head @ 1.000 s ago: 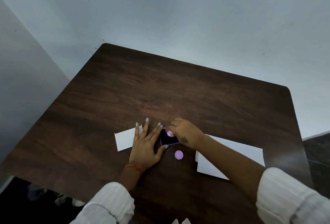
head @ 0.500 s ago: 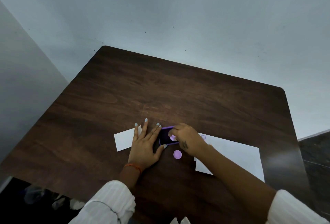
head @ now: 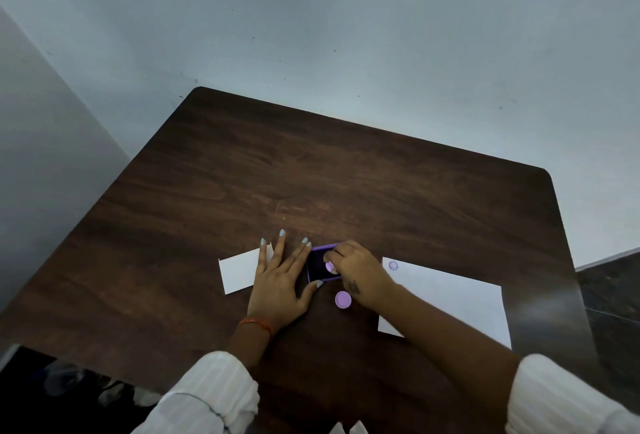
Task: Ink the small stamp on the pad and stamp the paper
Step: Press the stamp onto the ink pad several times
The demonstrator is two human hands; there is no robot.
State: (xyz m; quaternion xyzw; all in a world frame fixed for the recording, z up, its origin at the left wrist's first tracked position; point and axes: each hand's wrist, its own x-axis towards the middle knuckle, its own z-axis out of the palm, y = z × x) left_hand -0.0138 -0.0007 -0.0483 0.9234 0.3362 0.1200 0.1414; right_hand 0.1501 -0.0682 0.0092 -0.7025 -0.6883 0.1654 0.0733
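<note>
A small purple ink pad with a dark inked face lies open on the brown table. My right hand pinches the small lilac stamp and holds it down on the pad's right side. My left hand lies flat with fingers spread, its thumb and forefinger against the pad's left edge, partly on a small white card. A white paper lies right of the pad, with one round purple print in its top left corner.
A round lilac cap lies on the table just below the pad. My right forearm crosses the paper's lower left part. The table stands in a corner of grey walls, its right edge next to dark floor.
The stamp in my right hand has shifted from the pad's upper left toward its right side. The view shifted and the print on the paper came into sight. My left hand stayed put.
</note>
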